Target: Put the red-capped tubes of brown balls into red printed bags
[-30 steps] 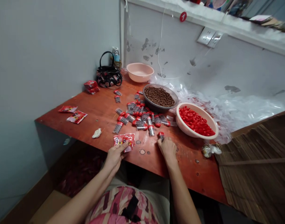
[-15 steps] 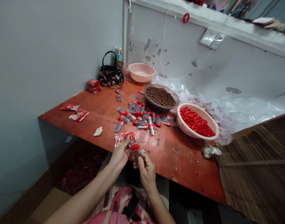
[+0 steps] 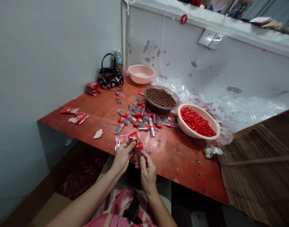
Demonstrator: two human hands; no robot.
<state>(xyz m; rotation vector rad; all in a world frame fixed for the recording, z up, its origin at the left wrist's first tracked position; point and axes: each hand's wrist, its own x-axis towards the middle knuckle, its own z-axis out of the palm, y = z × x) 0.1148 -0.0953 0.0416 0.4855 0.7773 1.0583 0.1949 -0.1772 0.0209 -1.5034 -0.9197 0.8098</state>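
Remotely, my left grip (image 3: pixel 124 156) pinches a red packet (image 3: pixel 134 136), my right grip (image 3: pixel 148 170) a filled tube (image 3: pixel 139 153); right of the brown-ball bowl (image 3: pixel 157 109), a basin (image 3: pixel 188 130) holds red caps (image 3: pixel 196 120).

Readable: white "1" on a red disc (image 3: pixel 183 19) on the ledge (image 3: pixel 241 35) well beyond the right hand (image 3: pixel 148 171) — print on red packets (image 3: pixel 133 137) in the left hand (image 3: pixel 122 156) too small to read.

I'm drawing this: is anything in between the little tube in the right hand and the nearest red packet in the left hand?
Nothing visible stands between them. The tube in the right hand has its red cap right by the lower edge of the nearest red packet in the left hand; whether they touch, I can't tell.
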